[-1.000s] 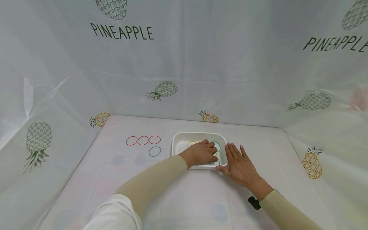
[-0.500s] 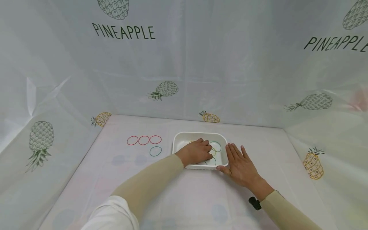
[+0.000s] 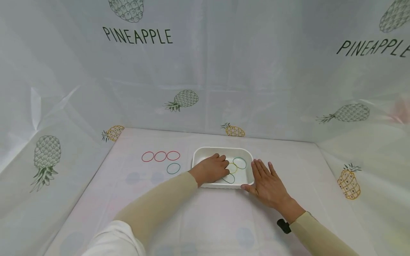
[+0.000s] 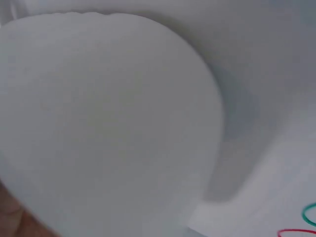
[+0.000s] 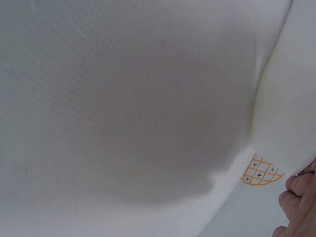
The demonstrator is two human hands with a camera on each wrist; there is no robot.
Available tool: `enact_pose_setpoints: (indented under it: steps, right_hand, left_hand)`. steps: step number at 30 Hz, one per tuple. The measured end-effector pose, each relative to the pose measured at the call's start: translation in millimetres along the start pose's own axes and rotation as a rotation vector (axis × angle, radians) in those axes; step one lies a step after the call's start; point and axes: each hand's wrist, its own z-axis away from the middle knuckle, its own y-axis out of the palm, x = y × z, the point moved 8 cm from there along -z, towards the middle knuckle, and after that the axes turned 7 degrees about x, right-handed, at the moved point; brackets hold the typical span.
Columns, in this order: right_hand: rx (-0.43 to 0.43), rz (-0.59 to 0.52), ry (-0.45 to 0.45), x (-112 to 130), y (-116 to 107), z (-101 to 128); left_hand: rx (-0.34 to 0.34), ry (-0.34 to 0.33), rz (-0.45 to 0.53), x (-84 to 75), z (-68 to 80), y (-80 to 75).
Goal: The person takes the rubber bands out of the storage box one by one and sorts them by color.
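Observation:
A white tray [image 3: 222, 149] stands on the table. My left hand [image 3: 211, 169] is inside it with bent fingers low over its floor. The fingertips are hidden, so I cannot tell whether they pinch anything. A green rubber band [image 3: 228, 183] lies partly beneath that hand. A yellow rubber band [image 3: 237, 168] is beside the fingers. Farther right in the tray is a teal rubber band [image 3: 246, 163]. My right hand [image 3: 269, 186] rests against the tray's right end, fingers straight and thumb near the front corner. In the right wrist view, fingers [image 5: 298, 202] show at the lower right.
Left of the tray, several rubber bands lie on the table [image 3: 205, 220]: a row of red rubber bands [image 3: 154, 156] and one teal rubber band [image 3: 180, 168] below. A patterned sheet [image 3: 250, 89] rises behind the table and at both sides.
My left hand has slid left inside the tray. The green and yellow bands have shifted left with it, while the teal band in the tray stayed put. My right hand is still.

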Motion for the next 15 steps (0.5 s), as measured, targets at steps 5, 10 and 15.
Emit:
enact_pose_setpoints:
  steps: [5,10,15]
  right_hand:
    - [-0.001,-0.009,0.003,0.1,-1.0,-1.7]
    - [-0.002,-0.017,0.006,0.3,-1.3,-2.8]
    - [0.001,-0.020,0.011,0.6,-0.5,-2.9]
  left_hand:
    - [0.048,-0.048,0.011,17.6,16.1,7.2]
    - [0.067,-0.172,0.105,39.1,22.6,9.4]
    - [0.031,-0.243,0.213,49.3,19.6,9.8]
